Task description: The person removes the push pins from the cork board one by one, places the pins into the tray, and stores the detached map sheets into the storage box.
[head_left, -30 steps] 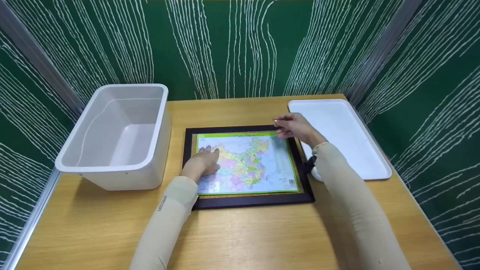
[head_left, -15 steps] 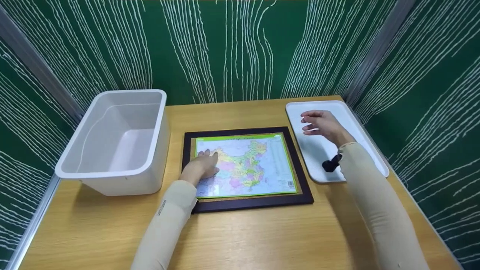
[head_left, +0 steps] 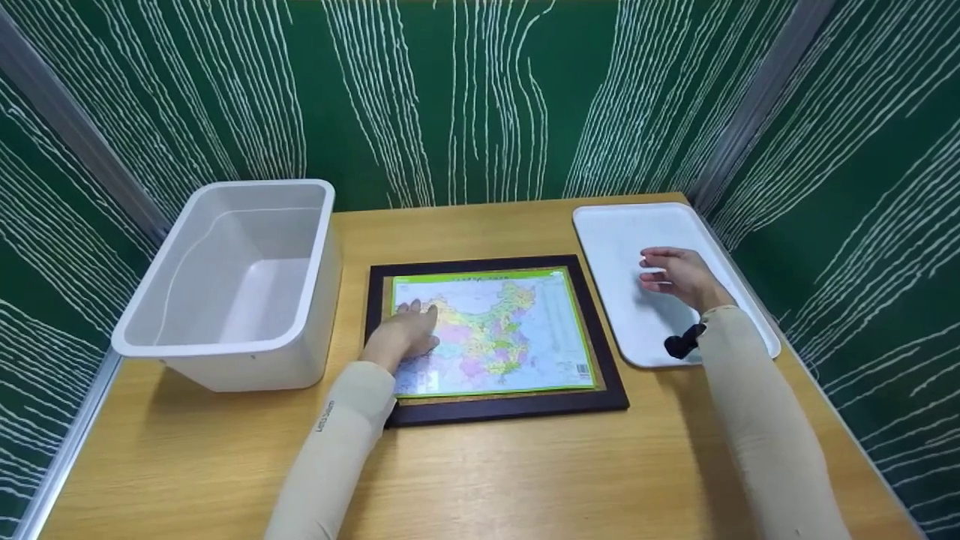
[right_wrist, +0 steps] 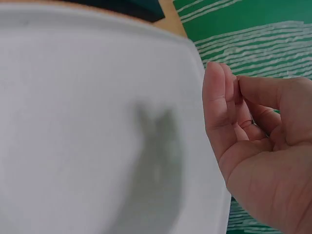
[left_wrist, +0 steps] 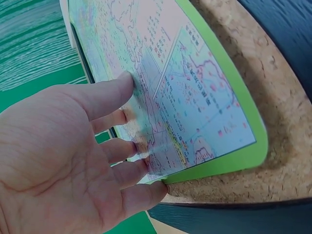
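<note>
A map sheet point(head_left: 487, 337) with a green border lies on a cork board point(head_left: 495, 392) in a dark frame point(head_left: 510, 408), in the middle of the table. My left hand point(head_left: 401, 335) rests on the left part of the map. In the left wrist view, its extended fingers point(left_wrist: 124, 151) touch the sheet beside a green corner. Over the white tray point(head_left: 637, 225) at the right hovers my right hand point(head_left: 679, 276), fingers loosely bent. The right wrist view has the thumb tip close against the fingers point(right_wrist: 219, 105), with nothing visible held. The hand's shadow falls on the tray.
A deep white bin point(head_left: 225, 285) stands left of the framed board. Green walls point(head_left: 487, 97) with white streaks enclose the table point(head_left: 480, 472) at the back and sides. A black device point(head_left: 682, 343) sits on the right wrist.
My right hand has moved from the board's upper right corner rightward over the tray, then lower and nearer. My left hand stays on the map. The view has shifted slightly.
</note>
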